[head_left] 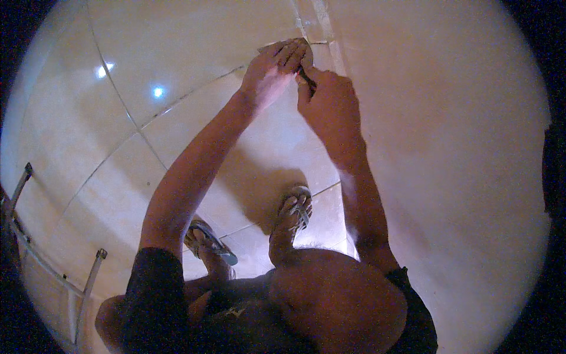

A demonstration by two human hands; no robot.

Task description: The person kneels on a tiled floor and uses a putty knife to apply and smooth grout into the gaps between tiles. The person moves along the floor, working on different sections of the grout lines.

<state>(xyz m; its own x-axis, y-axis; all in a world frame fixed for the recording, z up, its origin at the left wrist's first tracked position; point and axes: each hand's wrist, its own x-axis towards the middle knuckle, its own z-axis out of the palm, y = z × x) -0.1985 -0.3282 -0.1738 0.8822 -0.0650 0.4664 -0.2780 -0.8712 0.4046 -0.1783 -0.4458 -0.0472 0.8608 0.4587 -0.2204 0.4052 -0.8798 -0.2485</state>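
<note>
Far ahead, beside the base of the wall, my left hand (pixel 277 66) lies with its fingers stretched out over a flat brownish piece (pixel 309 54). This piece looks like the blade of a scraper, but most of it is covered. My right hand (pixel 331 101) is just to the right, its fingers closed round a dark handle (pixel 308 79) that points toward the flat piece. Whether handle and flat piece are one tool is hard to make out in the dim light. Both hands are close together and low over the floor.
Glossy beige floor tiles (pixel 203 109) with dark joints spread to the left. A pale wall (pixel 436 147) rises along the right. Thin metal legs of a stand (pixel 88 289) are at lower left. My sandalled feet (pixel 292 212) are below my arms.
</note>
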